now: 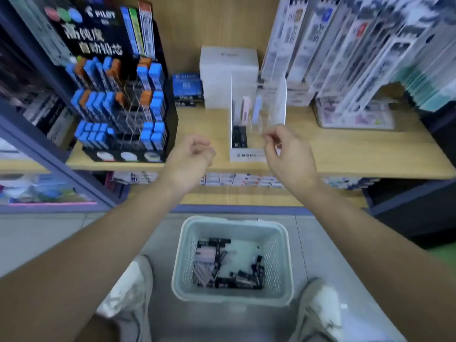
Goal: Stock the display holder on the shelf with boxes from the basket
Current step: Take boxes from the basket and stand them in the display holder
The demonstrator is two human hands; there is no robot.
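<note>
Loosely curled, empty, left hand (191, 154), right hand (287, 150)

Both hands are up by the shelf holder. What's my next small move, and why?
Probably lower the left hand to the basket and grip one of its boxes. That hand looks empty, and the display holder shows free space beside its black boxes. Whether the right hand pinches anything is unclear.
</note>
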